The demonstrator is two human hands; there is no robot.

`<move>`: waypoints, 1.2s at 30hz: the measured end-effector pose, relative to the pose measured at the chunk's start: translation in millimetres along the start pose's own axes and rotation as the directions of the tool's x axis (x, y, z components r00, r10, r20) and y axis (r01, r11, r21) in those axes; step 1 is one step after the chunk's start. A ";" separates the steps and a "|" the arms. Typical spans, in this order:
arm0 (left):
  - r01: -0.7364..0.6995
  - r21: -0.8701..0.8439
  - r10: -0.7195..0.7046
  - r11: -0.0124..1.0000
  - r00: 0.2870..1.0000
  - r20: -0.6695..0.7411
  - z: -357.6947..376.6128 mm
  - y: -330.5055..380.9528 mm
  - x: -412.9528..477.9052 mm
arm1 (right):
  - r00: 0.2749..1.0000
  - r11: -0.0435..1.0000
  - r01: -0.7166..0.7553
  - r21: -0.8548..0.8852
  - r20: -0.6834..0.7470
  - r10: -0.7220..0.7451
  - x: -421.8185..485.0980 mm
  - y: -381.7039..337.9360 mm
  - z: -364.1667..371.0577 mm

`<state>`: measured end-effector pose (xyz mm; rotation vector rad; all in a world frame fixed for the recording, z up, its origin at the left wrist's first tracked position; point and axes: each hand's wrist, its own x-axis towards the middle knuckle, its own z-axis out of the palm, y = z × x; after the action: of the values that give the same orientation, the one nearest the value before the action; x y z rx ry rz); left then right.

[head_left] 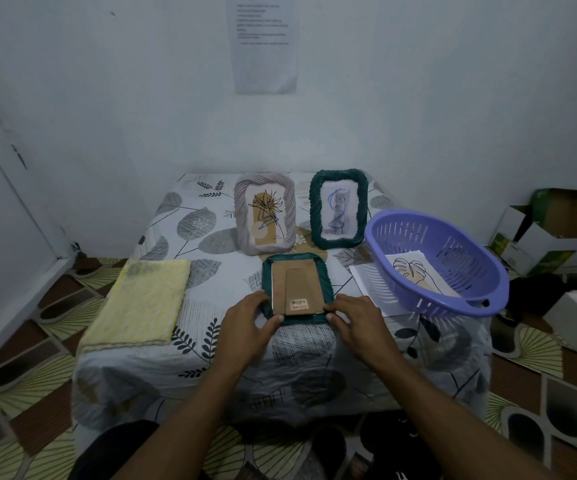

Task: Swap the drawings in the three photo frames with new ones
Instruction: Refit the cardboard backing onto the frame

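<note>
Head view looks down on a low table [211, 341] draped in a leaf-print cloth and set against a pale wall. A purple slotted basket [453, 251] sits on the table's right side, partly over some white sheets [366, 278]. A folded yellow towel [141, 299] lies flat on the left side. Two frames stand upright at the back, side by side: a grey rope-edged frame [242, 216] holding a flower line drawing, and to its right a dark green frame [314, 209] holding a blue-lined sketch. A third green frame [267, 278] lies face down at the middle of the table, just in front of the two, with its brown backing board and stand flap upward. The left hand [249, 323] grips that frame's near left corner, thumb on the lower edge. The right hand [356, 320] pinches the near right corner the same way, so the hands are apart, one at each corner. A leaf drawing [415, 271] rests inside the basket. A small barcode sticker [298, 303] sits on the flap.
</note>
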<state>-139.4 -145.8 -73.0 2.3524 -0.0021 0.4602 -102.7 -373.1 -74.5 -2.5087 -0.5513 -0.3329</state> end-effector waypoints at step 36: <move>0.049 -0.043 -0.048 0.998 0.999 0.024 3.0 -2.9 2.8 | 0.986 0.991 -0.129 -0.040 0.105 0.132 9.2 1.9 0.0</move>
<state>-135.5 -145.4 -76.0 2.3095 0.0335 0.4061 -93.7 -371.6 -72.2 -2.5911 -0.4228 -0.1596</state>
